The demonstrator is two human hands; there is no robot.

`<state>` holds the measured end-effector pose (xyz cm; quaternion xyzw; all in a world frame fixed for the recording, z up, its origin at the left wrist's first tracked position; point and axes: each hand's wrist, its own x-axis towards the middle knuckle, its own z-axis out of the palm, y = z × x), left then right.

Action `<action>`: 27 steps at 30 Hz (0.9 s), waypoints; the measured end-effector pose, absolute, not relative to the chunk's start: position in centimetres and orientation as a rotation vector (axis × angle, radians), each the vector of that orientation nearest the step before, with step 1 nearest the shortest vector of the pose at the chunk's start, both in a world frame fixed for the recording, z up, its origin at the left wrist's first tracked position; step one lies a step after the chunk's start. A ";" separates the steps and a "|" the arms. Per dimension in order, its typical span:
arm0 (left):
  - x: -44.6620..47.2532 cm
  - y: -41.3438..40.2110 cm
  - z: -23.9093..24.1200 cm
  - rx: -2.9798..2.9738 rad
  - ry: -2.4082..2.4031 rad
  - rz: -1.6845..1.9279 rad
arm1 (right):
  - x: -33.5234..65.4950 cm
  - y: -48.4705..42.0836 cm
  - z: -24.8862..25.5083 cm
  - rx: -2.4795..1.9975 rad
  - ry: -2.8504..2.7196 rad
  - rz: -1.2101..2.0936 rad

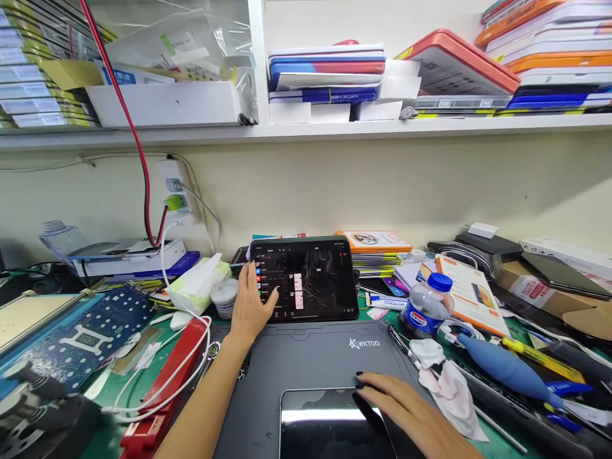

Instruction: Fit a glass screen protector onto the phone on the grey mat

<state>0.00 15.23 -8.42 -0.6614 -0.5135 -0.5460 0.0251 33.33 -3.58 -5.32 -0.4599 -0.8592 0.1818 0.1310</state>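
A tablet (pixel 329 299) stands upright at the back of a dark grey mat (pixel 306 347), its screen lit with a list and a chat window. At the tablet's left edge is my left hand (pixel 248 303), thumb spread away from the fingers in front of the screen; whether it touches is unclear. A dark, glossy flat device (pixel 335 427) lies face up at the mat's front. My right hand (pixel 406 408) is stretched out flat over its right side, fingertips near the top edge, holding nothing.
Right of the mat are a blue-capped bottle (pixel 427 306), crumpled tissue (pixel 452 389) and a blue air blower (pixel 507 370). On the left lie a red tool (pixel 167 389), white cable (pixel 208 338) and a dark blue board (pixel 105 331). A loaded shelf (pixel 325 132) spans above.
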 end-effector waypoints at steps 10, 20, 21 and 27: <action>-0.1 15.4 -9.9 -2.063 -1.663 -1.802 | 35.2 -2.7 -10.1 -1.298 -2.512 0.598; -1.2 15.2 -9.0 -2.283 -1.671 -2.024 | 33.2 -3.5 -5.7 -1.503 -2.473 0.735; -1.6 15.1 -8.9 -2.348 -1.653 -2.043 | 33.1 -3.4 -5.7 -1.506 -2.475 0.741; -3.5 15.1 -8.8 -2.706 -1.588 -2.103 | 33.2 -3.4 -5.9 -1.533 -2.486 0.742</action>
